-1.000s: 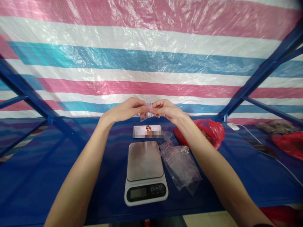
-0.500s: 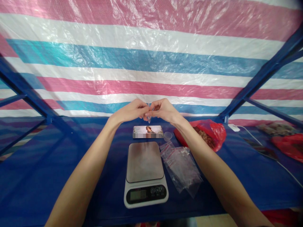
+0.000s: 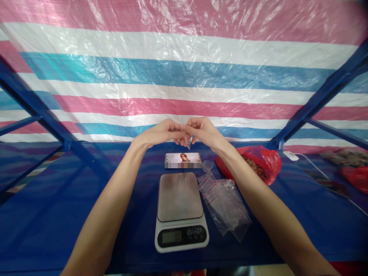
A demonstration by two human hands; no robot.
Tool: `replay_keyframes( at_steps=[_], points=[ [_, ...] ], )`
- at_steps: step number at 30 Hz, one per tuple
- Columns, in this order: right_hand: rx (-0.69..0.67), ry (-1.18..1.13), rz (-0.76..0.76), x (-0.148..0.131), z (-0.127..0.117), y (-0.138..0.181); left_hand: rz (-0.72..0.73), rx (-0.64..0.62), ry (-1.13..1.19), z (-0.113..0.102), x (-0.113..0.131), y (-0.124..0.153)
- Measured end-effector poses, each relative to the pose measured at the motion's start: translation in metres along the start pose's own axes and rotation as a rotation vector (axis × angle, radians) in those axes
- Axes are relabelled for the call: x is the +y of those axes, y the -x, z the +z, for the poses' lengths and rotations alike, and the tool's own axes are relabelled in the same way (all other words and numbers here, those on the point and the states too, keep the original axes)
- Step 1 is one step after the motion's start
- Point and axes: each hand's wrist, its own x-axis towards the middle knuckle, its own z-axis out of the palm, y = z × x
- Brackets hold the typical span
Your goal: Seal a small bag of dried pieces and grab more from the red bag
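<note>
My left hand (image 3: 165, 132) and my right hand (image 3: 203, 132) meet above the back of the blue surface, fingers closed in a pinch. Between them they grip a small clear plastic bag (image 3: 188, 143), mostly hidden by the fingers; its lower end pokes out below. Beneath the hands lies a phone (image 3: 184, 160) with a picture on its screen. Closer to me stands a white digital scale (image 3: 180, 197) with a bare metal plate and a lit display. Beside it, several clear zip bags (image 3: 225, 203) with red seal lines lie overlapping.
A small clear round cup (image 3: 207, 166) sits right of the phone. Behind my right forearm is an open red plastic bag (image 3: 270, 163) of brown dried pieces. A white adapter with a cable (image 3: 291, 155) lies farther right. Blue frame bars (image 3: 319, 96) flank a striped sheet.
My fingers have shifted around the small bag, the right-hand fingertips now overlapping the left ones. The whole view has slid slightly, so things on the surface appear farther right.
</note>
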Motion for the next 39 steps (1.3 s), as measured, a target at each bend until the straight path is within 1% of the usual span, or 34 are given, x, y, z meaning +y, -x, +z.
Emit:
replay_keyframes(
  at_steps=[5, 11, 15, 17, 19, 21, 25, 26, 29, 32, 34, 36, 39],
  points=[
    [0.021, 0.081, 0.000, 0.000, 0.004, 0.000, -0.073, -0.022, 0.028, -0.004, -0.002, 0.002],
    [-0.033, 0.156, 0.012, 0.002, 0.009, 0.003, -0.090, -0.037, -0.095, -0.012, -0.002, 0.005],
    [-0.042, 0.256, -0.023, 0.007, 0.006, 0.003, -0.123, -0.005, -0.191, -0.007, 0.002, 0.003],
    [-0.031, 0.348, -0.041, 0.008, 0.003, 0.004, -0.125, 0.016, -0.242, -0.002, 0.003, 0.000],
    [0.002, 0.485, -0.050, 0.006, 0.001, 0.004, -0.111, 0.054, -0.288, 0.005, 0.002, -0.003],
    [0.027, 0.587, -0.051, 0.004, 0.000, 0.004, -0.100, 0.130, -0.341, 0.011, 0.000, -0.005],
    [0.032, 0.623, -0.010, 0.001, -0.001, 0.005, -0.132, 0.315, -0.486, 0.022, 0.001, -0.010],
    [0.038, 0.656, 0.004, 0.002, -0.001, 0.005, -0.139, 0.332, -0.518, 0.025, 0.002, -0.011],
    [0.060, 0.808, 0.041, 0.003, -0.001, 0.005, -0.136, 0.332, -0.580, 0.028, 0.003, -0.013],
    [0.187, 0.919, 0.089, 0.004, -0.001, 0.004, -0.133, 0.389, -0.654, 0.027, 0.004, -0.014],
    [0.245, 0.915, 0.114, 0.004, -0.002, 0.004, -0.137, 0.432, -0.671, 0.026, 0.004, -0.014],
    [0.199, 0.816, 0.098, 0.006, -0.003, 0.005, -0.109, 0.412, -0.614, 0.024, 0.004, -0.013],
    [0.123, 0.581, 0.065, 0.012, -0.005, 0.006, -0.045, 0.343, -0.523, 0.024, 0.004, -0.013]
  ],
)
